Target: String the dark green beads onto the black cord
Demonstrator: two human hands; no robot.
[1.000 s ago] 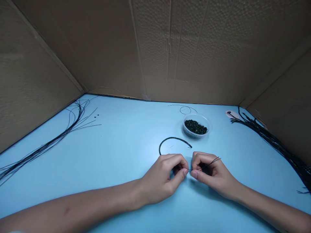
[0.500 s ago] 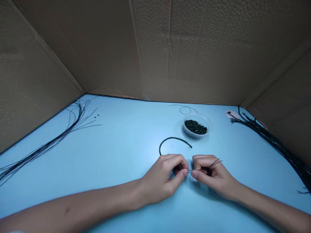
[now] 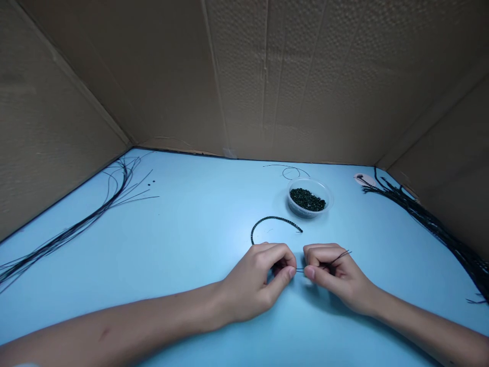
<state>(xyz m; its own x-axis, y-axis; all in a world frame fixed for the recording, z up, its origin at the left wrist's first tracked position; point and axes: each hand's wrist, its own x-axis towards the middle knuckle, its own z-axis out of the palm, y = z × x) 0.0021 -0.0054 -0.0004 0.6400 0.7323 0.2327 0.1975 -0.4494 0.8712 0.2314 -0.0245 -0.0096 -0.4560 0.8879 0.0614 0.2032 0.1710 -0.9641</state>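
Note:
My left hand (image 3: 267,278) is closed in a pinch, thumb against forefinger, on a thin dark cord. Two strands of the cord (image 3: 300,270) cross the small gap to my right hand (image 3: 334,275), which pinches them too; their loose ends stick out above its fingers. A curved string of dark beads (image 3: 273,217) lies on the table and runs under my left hand, its tip near the bowl. Whether it joins the held cord is hidden. Past the hands stands a clear plastic bowl (image 3: 310,211) with many small dark green beads (image 3: 307,200).
A bundle of dark cords (image 3: 87,216) lies along the left of the blue table (image 3: 198,204). On the right are many beaded strands (image 3: 428,219) beside a pale round disc (image 3: 364,179). A loose curled cord (image 3: 292,173) lies behind the bowl. Cardboard walls (image 3: 244,81) enclose the table.
My right hand has shifted slightly to the right, so a little more cord shows between the hands. The left hand stays in place.

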